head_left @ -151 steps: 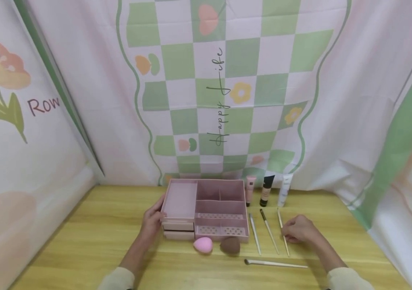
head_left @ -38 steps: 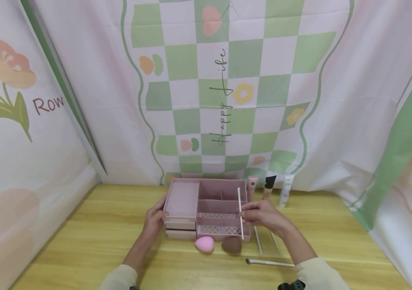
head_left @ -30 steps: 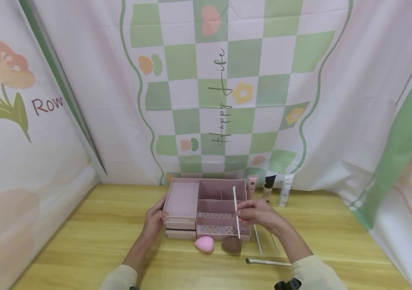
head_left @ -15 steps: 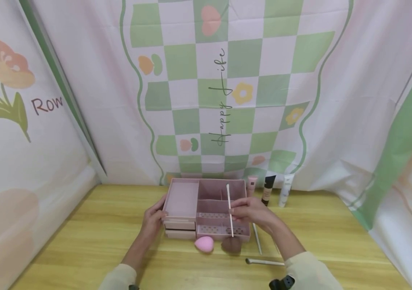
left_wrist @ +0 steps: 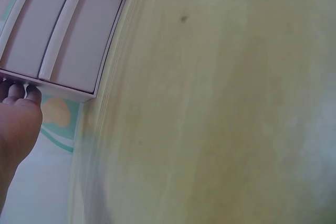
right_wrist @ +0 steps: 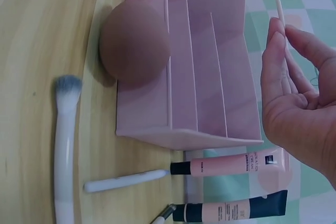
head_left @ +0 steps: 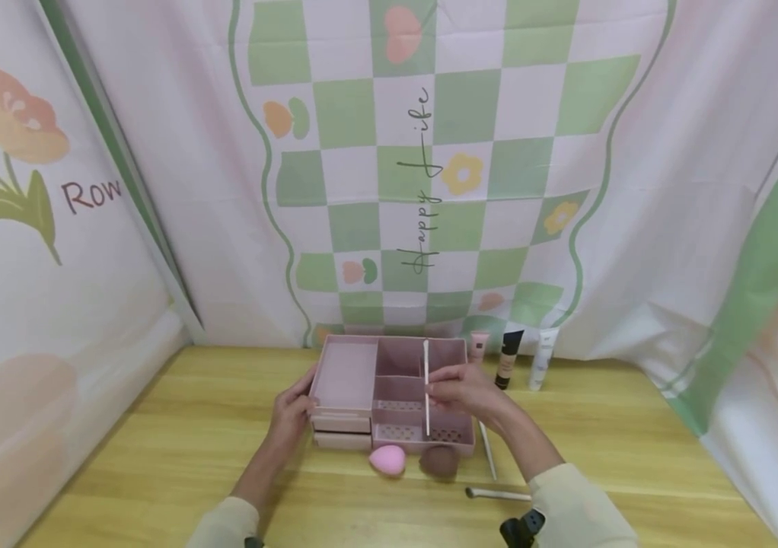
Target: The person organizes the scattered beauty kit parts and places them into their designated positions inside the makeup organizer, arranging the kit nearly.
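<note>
A pink makeup organizer (head_left: 344,373) stands at the back of the table, with open compartments on its right and two drawers (left_wrist: 84,30) at its front left. My left hand (head_left: 288,418) holds its left side, thumb near the front corner; some fingertips are hidden. Above the right-hand compartments, my right hand (head_left: 464,392) pinches a slim white makeup brush (head_left: 426,358) between thumb and fingers. The brush is raised clear of the compartments, nearly vertical in the head view. Before the organizer sit a pink makeup sponge (head_left: 387,460) and a brown one (right_wrist: 135,43).
Right of the organizer stand a pink tube (head_left: 478,346), a black-and-beige tube (head_left: 508,361) and a white tube (head_left: 543,361). A white brush (head_left: 488,453) and a thicker brush (head_left: 499,494) lie on the wooden table; a dark-ended brush (right_wrist: 165,214) is partly out of view.
My right hand has lifted the slim brush from the table at the right and carried it left over the organizer, still drifting left lately. My left hand stays on the organizer.
</note>
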`<state>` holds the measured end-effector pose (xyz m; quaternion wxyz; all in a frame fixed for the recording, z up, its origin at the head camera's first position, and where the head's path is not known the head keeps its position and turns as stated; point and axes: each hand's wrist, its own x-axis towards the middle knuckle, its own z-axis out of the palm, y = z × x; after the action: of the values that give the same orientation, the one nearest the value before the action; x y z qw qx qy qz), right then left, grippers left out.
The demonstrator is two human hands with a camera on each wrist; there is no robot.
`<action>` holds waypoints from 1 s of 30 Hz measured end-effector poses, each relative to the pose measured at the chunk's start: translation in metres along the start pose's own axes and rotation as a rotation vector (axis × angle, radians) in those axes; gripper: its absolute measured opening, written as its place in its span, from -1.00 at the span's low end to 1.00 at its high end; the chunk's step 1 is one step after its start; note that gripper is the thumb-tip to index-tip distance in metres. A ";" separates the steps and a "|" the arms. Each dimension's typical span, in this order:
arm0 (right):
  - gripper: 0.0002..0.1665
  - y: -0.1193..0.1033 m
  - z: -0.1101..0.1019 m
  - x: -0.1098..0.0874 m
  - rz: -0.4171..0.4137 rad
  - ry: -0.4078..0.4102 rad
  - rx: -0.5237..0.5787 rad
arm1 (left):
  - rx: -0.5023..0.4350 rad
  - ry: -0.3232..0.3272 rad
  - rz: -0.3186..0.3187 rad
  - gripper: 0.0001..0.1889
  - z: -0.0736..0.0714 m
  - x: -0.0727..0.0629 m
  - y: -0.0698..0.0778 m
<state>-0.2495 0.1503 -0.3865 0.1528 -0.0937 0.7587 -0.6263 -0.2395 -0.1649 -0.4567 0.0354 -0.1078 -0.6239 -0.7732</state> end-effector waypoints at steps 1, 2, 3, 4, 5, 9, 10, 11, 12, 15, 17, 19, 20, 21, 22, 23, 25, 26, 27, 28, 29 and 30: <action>-0.43 -0.001 0.001 0.002 0.006 0.004 0.006 | -0.005 0.003 -0.002 -0.27 0.000 0.000 0.001; -0.43 -0.002 0.003 0.003 0.012 0.005 0.012 | -0.008 0.003 -0.003 -0.27 0.000 0.000 0.001; -0.42 -0.003 0.004 0.004 0.014 0.005 0.012 | -0.009 0.002 -0.006 -0.27 -0.001 0.000 0.000; -0.42 -0.004 0.006 0.005 0.016 0.005 0.012 | -0.008 0.002 -0.004 -0.27 -0.001 0.000 0.000; -0.42 -0.005 0.007 0.006 0.014 0.005 0.013 | -0.008 0.002 -0.004 -0.27 -0.001 0.000 0.000; -0.42 -0.010 0.014 0.009 0.012 -0.009 0.008 | -0.005 0.000 -0.001 -0.27 -0.002 0.001 -0.002; -0.42 -0.012 0.016 0.009 0.011 -0.009 0.013 | -0.006 0.001 -0.001 -0.27 -0.002 0.001 -0.003; -0.43 -0.013 0.017 0.010 0.008 -0.012 0.015 | -0.010 0.002 -0.001 -0.27 -0.002 0.001 -0.003; -0.44 -0.013 0.018 0.011 0.007 -0.015 0.017 | -0.012 0.002 -0.001 -0.27 -0.002 0.002 -0.003; -0.46 -0.014 0.021 0.014 0.002 -0.019 0.023 | -0.019 0.005 -0.003 -0.26 -0.002 0.002 -0.003; -0.46 -0.013 0.022 0.016 0.001 -0.022 0.022 | -0.014 0.004 -0.003 -0.27 -0.001 0.002 -0.002; -0.47 -0.013 0.024 0.018 0.005 -0.023 0.021 | -0.006 0.008 -0.006 -0.26 -0.001 0.002 -0.002; -0.47 -0.013 0.025 0.020 0.008 -0.024 0.017 | -0.003 0.009 -0.005 -0.26 -0.001 0.002 -0.002; -0.47 -0.013 0.026 0.021 0.011 -0.022 0.016 | 0.000 0.012 -0.004 -0.26 -0.001 0.002 -0.001; -0.48 -0.013 0.027 0.022 0.015 -0.021 0.016 | 0.003 0.012 -0.002 -0.26 -0.001 0.002 -0.001; -0.49 -0.013 0.028 0.023 0.018 -0.017 0.017 | -0.002 0.015 -0.003 -0.26 -0.001 0.002 -0.001; -0.49 -0.013 0.030 0.025 0.023 -0.013 0.025 | 0.000 0.015 -0.001 -0.26 -0.001 0.002 -0.001; -0.50 -0.013 0.031 0.026 0.024 -0.012 0.033 | 0.002 0.015 -0.002 -0.26 -0.001 0.002 -0.001; -0.50 -0.013 0.032 0.028 0.025 -0.010 0.046 | 0.006 0.015 -0.005 -0.26 0.000 0.002 0.000; -0.50 -0.013 0.033 0.029 0.025 -0.010 0.057 | 0.007 0.014 -0.008 -0.26 0.000 0.002 0.000; -0.50 -0.013 0.034 0.030 0.028 -0.006 0.068 | 0.010 0.013 -0.009 -0.26 0.001 0.002 0.001; -0.50 -0.013 0.035 0.030 0.031 -0.004 0.076 | 0.016 0.009 -0.009 -0.26 0.001 0.002 0.001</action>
<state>-0.2662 0.1051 -0.3830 0.1675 -0.0772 0.7354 -0.6521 -0.2408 -0.1640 -0.4550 0.0358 -0.1012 -0.6304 -0.7688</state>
